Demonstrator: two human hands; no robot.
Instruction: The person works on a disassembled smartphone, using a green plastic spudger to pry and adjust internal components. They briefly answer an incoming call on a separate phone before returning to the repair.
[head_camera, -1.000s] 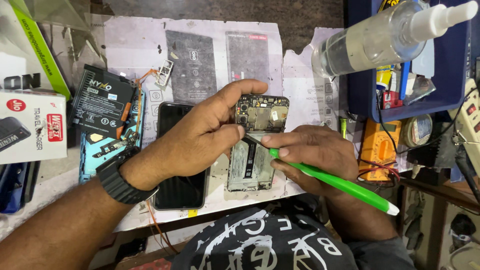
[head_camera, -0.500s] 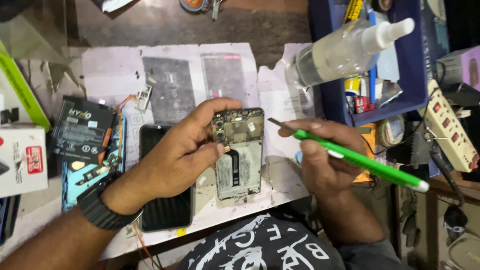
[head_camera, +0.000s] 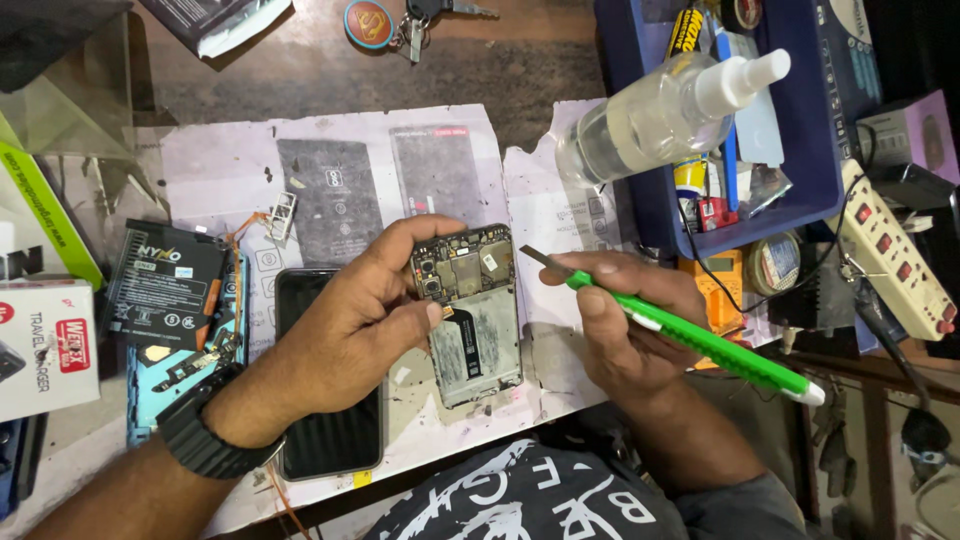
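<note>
An opened phone (head_camera: 470, 315), battery out, is being pinched by the left hand (head_camera: 355, 335) mid-worktop; green tweezers (head_camera: 690, 335) are being gripped by the right hand (head_camera: 625, 330); the board is not yet removed.

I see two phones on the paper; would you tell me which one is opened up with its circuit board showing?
The phone held by the left hand, right of the black-screened phone lying flat. Its board and bare frame show.
</note>
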